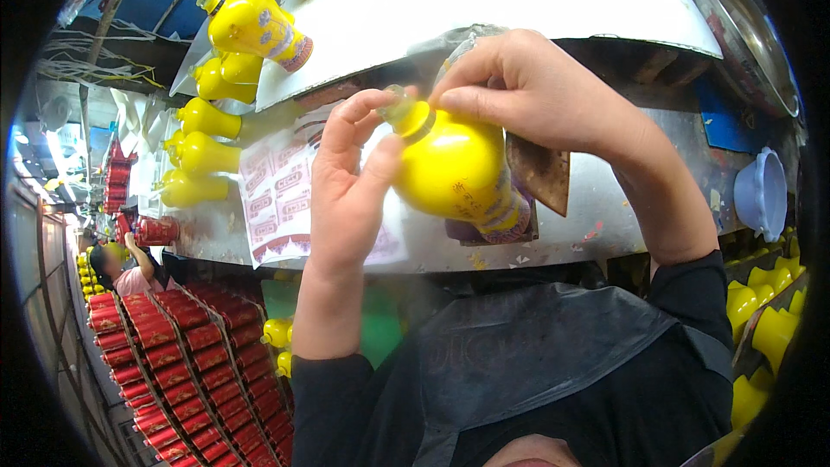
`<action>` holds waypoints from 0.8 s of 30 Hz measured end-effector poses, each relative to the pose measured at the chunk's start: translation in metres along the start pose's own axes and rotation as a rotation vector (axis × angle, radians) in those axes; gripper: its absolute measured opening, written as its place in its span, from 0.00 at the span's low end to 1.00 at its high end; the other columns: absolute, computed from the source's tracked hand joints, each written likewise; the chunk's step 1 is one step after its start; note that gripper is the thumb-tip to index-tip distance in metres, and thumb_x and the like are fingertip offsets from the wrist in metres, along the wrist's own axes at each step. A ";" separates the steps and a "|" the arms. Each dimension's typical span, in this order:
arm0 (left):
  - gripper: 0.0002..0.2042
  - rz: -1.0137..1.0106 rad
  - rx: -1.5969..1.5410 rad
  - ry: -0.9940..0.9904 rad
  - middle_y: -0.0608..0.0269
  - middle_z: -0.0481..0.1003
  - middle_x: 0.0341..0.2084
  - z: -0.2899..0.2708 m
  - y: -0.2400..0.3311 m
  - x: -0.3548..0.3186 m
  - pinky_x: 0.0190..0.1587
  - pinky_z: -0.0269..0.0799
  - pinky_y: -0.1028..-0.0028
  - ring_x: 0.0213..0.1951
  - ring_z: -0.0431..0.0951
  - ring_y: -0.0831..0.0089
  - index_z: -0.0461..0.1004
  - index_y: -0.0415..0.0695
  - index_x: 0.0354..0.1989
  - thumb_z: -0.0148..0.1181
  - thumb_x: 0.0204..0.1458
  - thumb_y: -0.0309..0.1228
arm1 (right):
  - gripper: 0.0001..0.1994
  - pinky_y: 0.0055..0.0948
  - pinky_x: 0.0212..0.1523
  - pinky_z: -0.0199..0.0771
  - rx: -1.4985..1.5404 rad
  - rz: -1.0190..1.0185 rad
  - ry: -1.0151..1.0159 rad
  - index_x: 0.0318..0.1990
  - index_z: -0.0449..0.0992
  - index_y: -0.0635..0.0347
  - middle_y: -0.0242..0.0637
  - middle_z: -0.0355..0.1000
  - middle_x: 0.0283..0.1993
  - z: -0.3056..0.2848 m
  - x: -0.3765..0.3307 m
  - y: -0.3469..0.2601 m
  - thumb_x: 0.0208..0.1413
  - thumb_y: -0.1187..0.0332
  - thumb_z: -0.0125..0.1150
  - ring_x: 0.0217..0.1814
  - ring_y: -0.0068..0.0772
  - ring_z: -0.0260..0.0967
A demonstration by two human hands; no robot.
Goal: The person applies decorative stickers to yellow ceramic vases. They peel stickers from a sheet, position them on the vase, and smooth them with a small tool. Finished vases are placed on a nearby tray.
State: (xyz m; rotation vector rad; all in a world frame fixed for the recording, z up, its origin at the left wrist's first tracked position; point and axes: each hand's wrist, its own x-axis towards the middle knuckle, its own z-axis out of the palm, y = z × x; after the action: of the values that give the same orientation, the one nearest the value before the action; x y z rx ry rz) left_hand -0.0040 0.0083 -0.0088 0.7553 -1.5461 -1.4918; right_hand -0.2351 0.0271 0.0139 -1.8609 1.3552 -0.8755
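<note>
While both hands work above the grey table (605, 207), the head view shows the glossy yellow gourd-shaped plastic bottle (454, 169) held between them, long axis slanting, neck up-left, base down-right. Left hand (346, 182), its grip closed, pinches the neck; right hand (527, 91), fingers closed, presses clear film at the shoulder. Left sits nearer the neck.
</note>
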 end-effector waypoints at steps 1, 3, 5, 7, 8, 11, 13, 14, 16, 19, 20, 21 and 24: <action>0.16 0.011 0.011 0.006 0.56 0.77 0.54 -0.002 -0.001 0.000 0.64 0.67 0.66 0.59 0.73 0.68 0.72 0.40 0.57 0.60 0.60 0.22 | 0.16 0.27 0.41 0.81 -0.028 -0.025 0.038 0.42 0.85 0.67 0.44 0.80 0.36 0.003 -0.002 -0.004 0.60 0.60 0.68 0.36 0.34 0.79; 0.15 0.040 0.052 0.018 0.57 0.77 0.53 -0.004 -0.004 0.000 0.63 0.68 0.67 0.58 0.73 0.69 0.73 0.39 0.57 0.59 0.61 0.22 | 0.18 0.28 0.39 0.80 -0.183 -0.107 0.082 0.39 0.85 0.67 0.45 0.80 0.34 0.006 -0.004 -0.011 0.57 0.56 0.70 0.35 0.36 0.79; 0.14 0.071 0.111 0.030 0.59 0.77 0.52 -0.004 -0.005 0.001 0.62 0.68 0.69 0.57 0.74 0.71 0.75 0.39 0.55 0.60 0.61 0.21 | 0.22 0.30 0.35 0.78 -0.316 -0.128 0.137 0.34 0.84 0.66 0.46 0.78 0.31 0.008 -0.005 -0.018 0.52 0.51 0.74 0.33 0.39 0.78; 0.13 0.101 0.138 0.033 0.60 0.78 0.50 -0.002 -0.005 0.001 0.61 0.68 0.71 0.55 0.75 0.72 0.76 0.38 0.53 0.60 0.61 0.21 | 0.20 0.30 0.35 0.79 -0.364 -0.105 0.105 0.34 0.84 0.65 0.46 0.78 0.31 0.006 -0.004 -0.023 0.52 0.53 0.74 0.32 0.38 0.78; 0.12 0.105 0.153 0.038 0.60 0.78 0.49 -0.001 -0.004 0.001 0.61 0.68 0.72 0.55 0.75 0.72 0.77 0.38 0.52 0.60 0.61 0.21 | 0.19 0.29 0.35 0.79 -0.383 -0.144 0.103 0.33 0.84 0.65 0.45 0.78 0.31 0.004 -0.004 -0.024 0.53 0.54 0.74 0.32 0.38 0.78; 0.11 0.111 0.132 0.025 0.61 0.79 0.47 0.001 -0.001 0.001 0.61 0.68 0.72 0.52 0.77 0.73 0.78 0.38 0.50 0.60 0.60 0.21 | 0.15 0.29 0.35 0.79 -0.325 -0.136 0.050 0.33 0.84 0.64 0.45 0.78 0.31 -0.002 -0.003 -0.025 0.54 0.59 0.74 0.32 0.37 0.78; 0.10 0.114 0.142 0.018 0.60 0.80 0.47 0.001 -0.001 0.000 0.61 0.68 0.72 0.52 0.77 0.73 0.79 0.38 0.49 0.60 0.60 0.20 | 0.13 0.30 0.36 0.79 -0.300 -0.151 0.038 0.33 0.84 0.64 0.44 0.78 0.31 -0.004 -0.003 -0.023 0.54 0.61 0.74 0.32 0.37 0.78; 0.10 0.111 0.145 0.017 0.60 0.80 0.47 0.000 -0.002 -0.001 0.61 0.68 0.71 0.52 0.77 0.73 0.79 0.38 0.49 0.60 0.60 0.20 | 0.12 0.30 0.36 0.79 -0.296 -0.124 0.023 0.33 0.84 0.64 0.44 0.78 0.31 -0.004 -0.003 -0.022 0.54 0.63 0.74 0.33 0.36 0.78; 0.10 0.143 0.216 0.019 0.60 0.80 0.48 -0.002 -0.004 -0.003 0.61 0.68 0.70 0.52 0.78 0.73 0.79 0.38 0.48 0.60 0.59 0.19 | 0.12 0.30 0.36 0.79 -0.248 -0.104 0.015 0.34 0.84 0.64 0.44 0.78 0.32 -0.005 -0.004 -0.020 0.54 0.63 0.74 0.33 0.37 0.78; 0.10 0.146 0.303 0.027 0.59 0.81 0.49 -0.007 -0.004 -0.007 0.62 0.68 0.68 0.52 0.78 0.71 0.79 0.37 0.48 0.60 0.59 0.19 | 0.13 0.37 0.38 0.80 -0.207 -0.133 0.031 0.35 0.85 0.65 0.49 0.80 0.32 -0.002 -0.008 -0.020 0.51 0.62 0.73 0.34 0.45 0.80; 0.11 0.150 0.309 0.010 0.58 0.81 0.49 -0.008 -0.004 -0.008 0.62 0.68 0.68 0.52 0.79 0.71 0.79 0.37 0.48 0.60 0.58 0.19 | 0.14 0.41 0.39 0.80 -0.218 -0.143 0.057 0.35 0.85 0.65 0.51 0.80 0.31 -0.003 -0.010 -0.020 0.50 0.61 0.72 0.35 0.49 0.81; 0.11 0.137 0.253 0.034 0.57 0.81 0.50 -0.008 -0.003 -0.009 0.63 0.68 0.66 0.53 0.79 0.68 0.80 0.37 0.49 0.61 0.58 0.18 | 0.14 0.41 0.40 0.80 -0.212 -0.149 0.076 0.35 0.86 0.64 0.51 0.80 0.32 -0.001 -0.011 -0.021 0.50 0.60 0.72 0.35 0.49 0.81; 0.11 0.122 0.254 0.090 0.51 0.80 0.51 -0.006 0.003 -0.005 0.62 0.70 0.65 0.56 0.78 0.64 0.80 0.38 0.49 0.62 0.58 0.19 | 0.15 0.42 0.41 0.80 -0.195 -0.105 0.088 0.33 0.86 0.65 0.51 0.80 0.31 0.002 -0.017 -0.027 0.50 0.59 0.72 0.36 0.50 0.81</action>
State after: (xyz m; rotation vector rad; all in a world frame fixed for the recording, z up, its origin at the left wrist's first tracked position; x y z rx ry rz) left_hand 0.0038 0.0104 -0.0072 0.8452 -1.6999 -1.1712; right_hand -0.2234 0.0500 0.0324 -2.0800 1.4518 -0.9154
